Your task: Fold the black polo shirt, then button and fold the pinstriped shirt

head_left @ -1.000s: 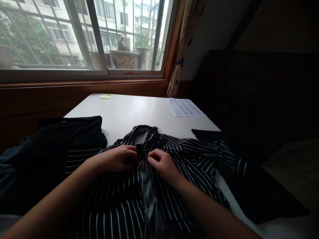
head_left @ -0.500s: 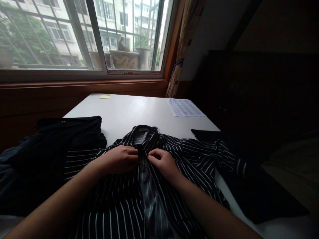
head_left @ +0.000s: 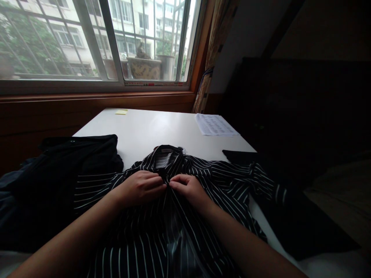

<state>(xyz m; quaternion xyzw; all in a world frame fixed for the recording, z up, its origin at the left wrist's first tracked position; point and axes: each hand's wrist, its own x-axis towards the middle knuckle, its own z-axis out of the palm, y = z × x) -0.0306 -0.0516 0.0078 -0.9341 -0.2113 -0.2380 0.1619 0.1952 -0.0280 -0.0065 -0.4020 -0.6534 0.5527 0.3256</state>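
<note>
A black shirt with white stripes (head_left: 139,235) lies spread on the white table, collar away from me and sleeves out to both sides. Just below the collar, my left hand (head_left: 145,187) pinches the edge of its front opening. My right hand (head_left: 187,189) grips the opposite edge between thumb and fingers. The fingertips of both hands nearly meet at the placket. Lower down, the front stays parted and the greyish inside shows. Any button between the fingers is too small or hidden to make out.
Dark folded clothes (head_left: 84,154) are piled at the left, over a bluish garment (head_left: 11,204). Another dark cloth (head_left: 313,227) lies to the right. Printed sheets (head_left: 216,124) and a yellow sticky note (head_left: 121,112) rest on the far part of the white table (head_left: 156,125), below the window.
My left hand has moved right and slightly down, and my right hand slightly left. The two shirt edges have come together between my fingers.
</note>
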